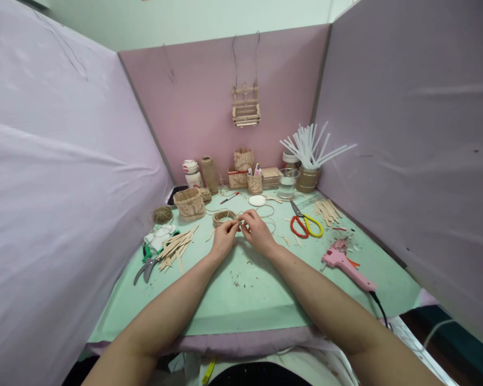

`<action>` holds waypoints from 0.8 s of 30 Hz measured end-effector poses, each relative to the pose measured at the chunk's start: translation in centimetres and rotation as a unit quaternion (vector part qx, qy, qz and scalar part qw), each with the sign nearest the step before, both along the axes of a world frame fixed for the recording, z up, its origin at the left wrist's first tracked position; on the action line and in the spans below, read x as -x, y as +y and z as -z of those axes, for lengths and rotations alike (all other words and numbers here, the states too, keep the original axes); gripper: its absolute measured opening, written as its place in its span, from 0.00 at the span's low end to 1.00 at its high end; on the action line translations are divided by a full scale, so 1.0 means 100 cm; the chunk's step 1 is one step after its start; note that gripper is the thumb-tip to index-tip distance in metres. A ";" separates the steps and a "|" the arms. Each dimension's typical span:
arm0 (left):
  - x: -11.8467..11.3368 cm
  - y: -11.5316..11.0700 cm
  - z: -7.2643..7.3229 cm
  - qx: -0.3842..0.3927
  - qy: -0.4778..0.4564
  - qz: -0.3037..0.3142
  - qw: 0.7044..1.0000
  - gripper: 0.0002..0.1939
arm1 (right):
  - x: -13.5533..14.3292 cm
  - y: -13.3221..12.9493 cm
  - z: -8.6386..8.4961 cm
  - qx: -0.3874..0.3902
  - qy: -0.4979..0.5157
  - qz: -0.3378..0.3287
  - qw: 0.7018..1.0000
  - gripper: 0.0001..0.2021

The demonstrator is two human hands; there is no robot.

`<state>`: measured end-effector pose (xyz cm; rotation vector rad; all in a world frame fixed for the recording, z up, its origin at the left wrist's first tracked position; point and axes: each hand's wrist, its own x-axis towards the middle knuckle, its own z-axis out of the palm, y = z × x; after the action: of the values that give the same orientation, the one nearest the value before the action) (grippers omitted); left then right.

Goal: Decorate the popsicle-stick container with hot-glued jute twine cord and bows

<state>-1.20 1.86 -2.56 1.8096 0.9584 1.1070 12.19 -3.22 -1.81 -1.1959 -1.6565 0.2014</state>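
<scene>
My left hand point(224, 239) and my right hand point(256, 229) meet over the middle of the table, fingertips pinched close together. Whatever sits between the fingertips is too small and covered to make out. Just behind my left fingers lies a ring of tan twine point(221, 215), partly hidden by the hand. A thin loose strand of twine point(270, 208) curls on the table behind and beside my right hand. Scissors with one red and one yellow handle point(307, 226) lie to the right of it.
A pink glue gun point(348, 267) with a cord lies at right. Wooden sticks point(177, 247) and garden shears point(148, 268) are at left. Along the back stand a woven-look basket point(189, 205), a cup of water point(287, 185) and a pot of white glue sticks point(309, 178).
</scene>
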 end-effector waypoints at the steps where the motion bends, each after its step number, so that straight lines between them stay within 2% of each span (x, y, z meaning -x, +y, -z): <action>1: 0.000 0.000 0.001 -0.001 0.003 0.001 1.000 0.13 | 0.000 0.000 0.000 -0.006 -0.021 0.009 1.000 0.09; 5: 0.000 0.001 0.002 -0.012 0.017 0.005 1.000 0.12 | -0.003 0.002 0.001 -0.007 -0.035 0.032 0.999 0.05; 13: -0.001 -0.003 -0.006 -0.035 0.044 0.010 0.998 0.10 | -0.002 0.009 0.006 0.047 0.084 0.034 0.995 0.03; 19: -0.002 -0.004 -0.007 -0.033 0.058 0.018 0.998 0.12 | -0.002 0.016 0.010 0.108 0.181 0.043 0.977 0.06; 24: -0.004 -0.005 -0.010 -0.018 0.066 0.038 0.997 0.13 | -0.001 0.019 0.013 0.129 0.239 0.055 0.961 0.07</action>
<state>-0.80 1.37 -1.60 1.9534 0.9423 0.9730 12.34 -1.29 -3.10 -1.3052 -1.1608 0.6030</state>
